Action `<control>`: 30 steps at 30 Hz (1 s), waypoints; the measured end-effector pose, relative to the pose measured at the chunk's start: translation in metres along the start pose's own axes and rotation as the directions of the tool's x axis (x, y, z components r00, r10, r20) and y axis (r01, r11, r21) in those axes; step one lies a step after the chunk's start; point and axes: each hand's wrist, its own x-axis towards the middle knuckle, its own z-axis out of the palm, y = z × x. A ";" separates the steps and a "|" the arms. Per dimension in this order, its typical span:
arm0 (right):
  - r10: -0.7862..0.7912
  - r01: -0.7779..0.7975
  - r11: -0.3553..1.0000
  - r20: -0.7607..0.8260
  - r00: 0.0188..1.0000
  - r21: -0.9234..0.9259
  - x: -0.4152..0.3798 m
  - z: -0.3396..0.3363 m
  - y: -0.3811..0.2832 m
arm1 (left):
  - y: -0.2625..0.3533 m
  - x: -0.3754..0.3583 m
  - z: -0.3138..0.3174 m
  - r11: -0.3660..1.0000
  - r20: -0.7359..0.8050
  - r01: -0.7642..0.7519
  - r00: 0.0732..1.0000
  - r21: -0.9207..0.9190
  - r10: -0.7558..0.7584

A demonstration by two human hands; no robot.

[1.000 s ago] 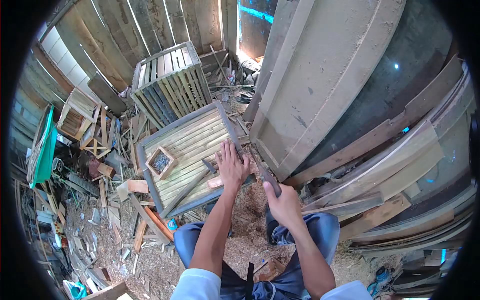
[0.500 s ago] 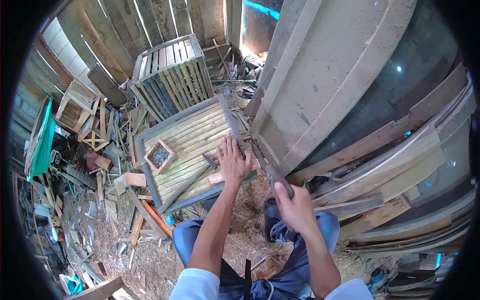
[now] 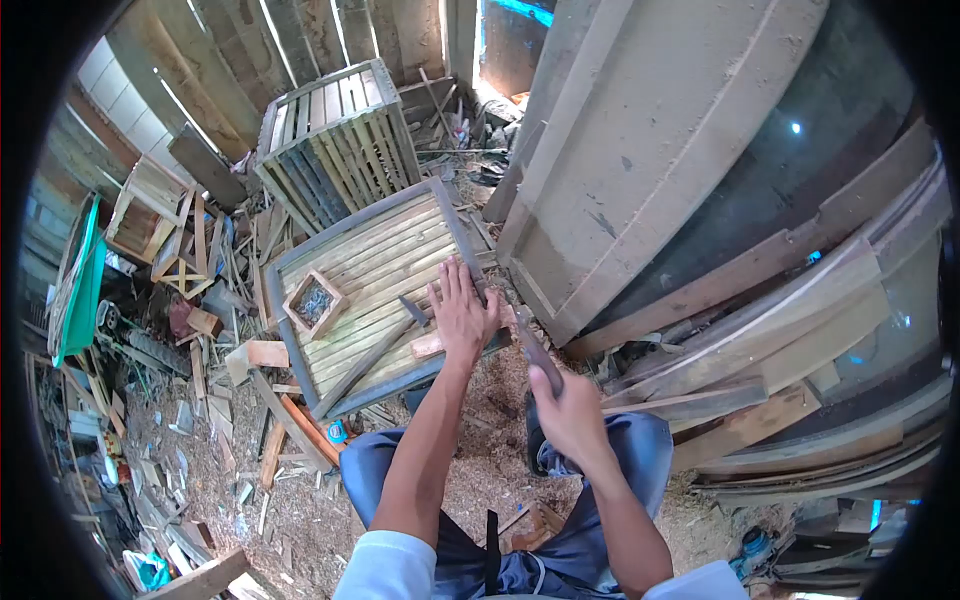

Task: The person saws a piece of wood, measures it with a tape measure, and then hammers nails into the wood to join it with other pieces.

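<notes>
My left hand [image 3: 466,315] lies flat with fingers spread on the slatted wooden panel [image 3: 375,237], near its right edge. Under its wrist runs a short reddish piece of wood [image 3: 426,346]. Wrapped round the dark handle of a handsaw [image 3: 539,350] is my right hand [image 3: 572,408], just right of the panel; the blade is seen nearly edge-on and points away beside the wood's end. A hammer [image 3: 372,362] rests on the slats left of my left hand. Further left on the panel sits a small wooden box [image 3: 313,304] of nails.
Behind the panel stands a slatted crate [image 3: 340,145]. A large wooden board [image 3: 660,150] leans at the right, above stacked curved planks [image 3: 760,350]. Wood scraps and sawdust cover the floor, with a blue tape measure [image 3: 337,431] left of my knee.
My right hand has moved slightly left and up with the handsaw, whose blade shows shorter now. The left hand stays in place on the panel; the view has shifted a little.
</notes>
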 end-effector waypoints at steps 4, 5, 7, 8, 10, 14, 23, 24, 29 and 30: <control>0.112 -0.111 0.994 0.045 0.993 -0.020 0.035 -0.002 0.013 | -0.001 0.006 0.000 0.999 -0.019 -0.009 1.000 -0.049 0.008; 0.111 -0.109 0.993 0.059 0.992 -0.038 0.032 -0.006 0.010 | -0.003 0.005 0.002 0.999 -0.017 -0.010 1.000 -0.051 0.010; 0.121 -0.115 0.990 0.079 0.989 -0.078 0.024 -0.020 -0.001 | -0.001 0.004 0.000 0.999 -0.009 0.008 1.000 -0.046 -0.008; 0.110 -0.106 0.993 0.070 0.992 -0.052 0.028 -0.025 0.002 | 0.000 0.005 -0.001 0.999 -0.006 0.010 1.000 -0.047 -0.011; 0.102 -0.103 0.995 0.048 0.994 0.014 0.040 -0.030 0.012 | 0.001 0.005 -0.002 0.999 0.011 0.012 1.000 -0.049 -0.011; 0.076 -0.085 0.959 0.044 0.996 0.269 0.059 -0.026 0.016 | -0.005 0.005 0.002 0.999 0.004 -0.023 1.000 -0.047 0.023; -0.134 0.116 0.980 -0.108 0.985 -0.160 0.072 -0.015 0.034 | -0.014 0.005 0.000 0.991 0.069 -0.064 0.995 -0.115 0.072; -0.124 0.107 0.981 -0.098 0.987 -0.160 0.074 -0.018 0.035 | -0.017 0.004 -0.001 0.988 0.084 -0.079 0.992 -0.129 0.091; -0.048 0.044 0.997 -0.062 0.997 -0.059 0.073 -0.036 0.035 | -0.041 0.020 -0.019 0.929 0.404 -0.201 0.857 -0.311 0.321; -0.047 0.044 0.998 -0.051 0.998 -0.045 0.072 -0.038 0.033 | -0.024 0.013 -0.048 0.954 0.404 -0.207 0.871 -0.214 0.280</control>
